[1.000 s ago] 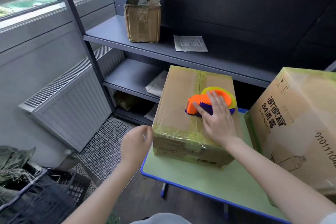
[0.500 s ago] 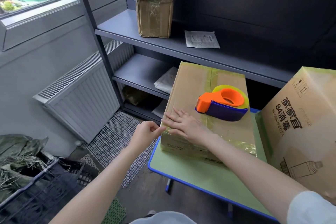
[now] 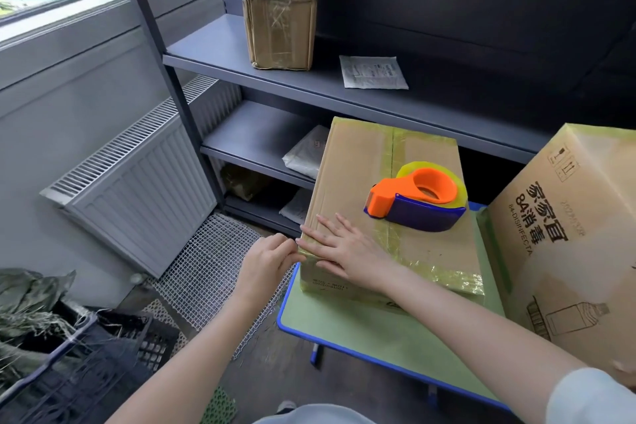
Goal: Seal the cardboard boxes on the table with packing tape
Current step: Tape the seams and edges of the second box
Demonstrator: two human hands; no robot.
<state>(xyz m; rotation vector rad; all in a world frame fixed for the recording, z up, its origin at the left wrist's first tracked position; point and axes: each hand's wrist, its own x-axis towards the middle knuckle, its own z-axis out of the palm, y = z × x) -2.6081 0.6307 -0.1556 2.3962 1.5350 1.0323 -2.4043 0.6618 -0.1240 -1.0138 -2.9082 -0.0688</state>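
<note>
You're pressing right hand (image 3: 347, 251) flat, fingers straight, on box (image 3: 358, 165) at its near-left corner, prob. smoothing tape (image 3: 444, 274). Left hand (image 3: 266, 260) is curling at that corner, grip unclear. Box is sitting on table (image 3: 378, 330), dispenser (image 3: 418, 203) parked on top w/in reach.

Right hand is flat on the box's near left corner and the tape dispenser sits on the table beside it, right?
Not quite: the head view shows the tape dispenser lying on top of the box, not on the table. The right hand is flat on its near left corner.
</note>
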